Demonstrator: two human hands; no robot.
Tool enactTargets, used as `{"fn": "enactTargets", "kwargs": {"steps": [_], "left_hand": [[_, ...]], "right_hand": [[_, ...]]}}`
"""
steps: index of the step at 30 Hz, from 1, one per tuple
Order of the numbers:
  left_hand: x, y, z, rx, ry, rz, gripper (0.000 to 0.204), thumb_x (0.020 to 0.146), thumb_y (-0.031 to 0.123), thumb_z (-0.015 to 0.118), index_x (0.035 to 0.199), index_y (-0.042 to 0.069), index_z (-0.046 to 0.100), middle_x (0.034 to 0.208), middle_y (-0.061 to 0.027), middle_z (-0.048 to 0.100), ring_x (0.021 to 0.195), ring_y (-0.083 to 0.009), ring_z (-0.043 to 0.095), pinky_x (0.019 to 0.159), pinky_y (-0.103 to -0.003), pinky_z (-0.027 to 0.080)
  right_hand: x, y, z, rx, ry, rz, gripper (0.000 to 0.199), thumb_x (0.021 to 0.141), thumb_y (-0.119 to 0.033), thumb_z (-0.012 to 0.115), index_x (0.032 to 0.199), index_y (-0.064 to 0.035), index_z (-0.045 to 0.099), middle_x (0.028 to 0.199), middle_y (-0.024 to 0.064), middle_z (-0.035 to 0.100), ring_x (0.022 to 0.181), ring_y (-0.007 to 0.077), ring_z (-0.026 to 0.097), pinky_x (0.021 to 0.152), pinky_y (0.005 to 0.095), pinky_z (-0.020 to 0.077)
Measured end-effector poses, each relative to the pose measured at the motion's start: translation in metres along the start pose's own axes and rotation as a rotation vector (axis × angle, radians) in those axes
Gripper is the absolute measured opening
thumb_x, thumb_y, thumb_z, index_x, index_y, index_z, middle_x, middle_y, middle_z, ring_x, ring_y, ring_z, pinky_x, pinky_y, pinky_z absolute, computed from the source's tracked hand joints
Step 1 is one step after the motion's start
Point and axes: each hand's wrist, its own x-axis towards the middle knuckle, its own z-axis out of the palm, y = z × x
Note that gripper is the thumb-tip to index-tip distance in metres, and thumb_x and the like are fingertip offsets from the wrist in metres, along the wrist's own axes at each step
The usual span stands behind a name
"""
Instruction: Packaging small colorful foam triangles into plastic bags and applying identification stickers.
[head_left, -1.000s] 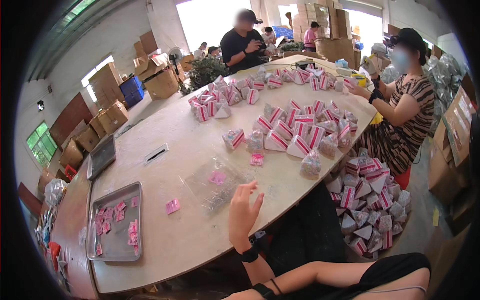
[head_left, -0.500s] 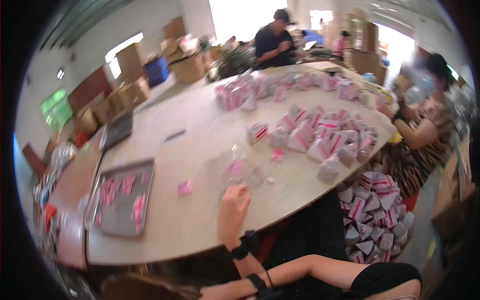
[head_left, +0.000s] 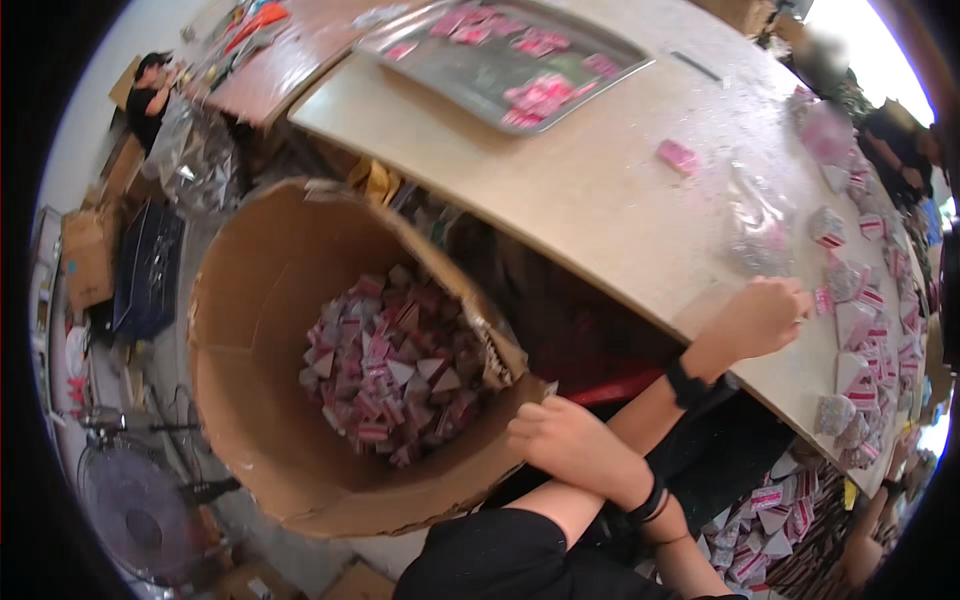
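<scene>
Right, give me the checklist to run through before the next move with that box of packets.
1. Cardboard box open at the top: ok.
2. Room left in the box: ok; the pink-and-white packets cover only its bottom, with the walls well above them.
3. Right hand gripping the box's near rim: cannot tell; it is curled right at the rim.
4. Left hand empty: cannot tell; it rests closed at the table edge.
5. Arms free of each other: not ok; the right forearm crosses over the left.
6. Loose table packets close to the left hand: ok, just beside it.
</scene>
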Motion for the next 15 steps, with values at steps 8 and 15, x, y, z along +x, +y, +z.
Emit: {"fn": "enactTargets", "kwargs": {"steps": [8,15], "left_hand": [[0.03,0.022,-0.024,-0.038,-0.339,-0.337,0.029,0.085,0.032,0.06,0.099,0.007,0.067,0.093,-0.0157,0.064,0.085,-0.0358,0.063,0.071,-0.047,0.052],[0.024,0.006,-0.043,-0.089,-0.277,-0.287,0.016,0.087,0.011,0.058,0.101,0.005,0.065,0.099,-0.0144,0.064,0.095,-0.0343,0.061,0.082,-0.044,0.049]], "right_hand": [[-0.003,0.018,-0.027,0.34,0.267,0.115,0.027,0.077,-0.008,0.063,0.103,-0.0086,0.066,0.103,0.0016,0.064,0.097,0.02,0.059,0.077,0.0316,0.0436],[-0.118,0.027,-0.101,0.222,0.783,0.293,0.029,0.071,0.001,0.066,0.099,-0.0087,0.067,0.086,0.0057,0.061,0.077,0.0237,0.059,0.069,0.0342,0.0452]]}}
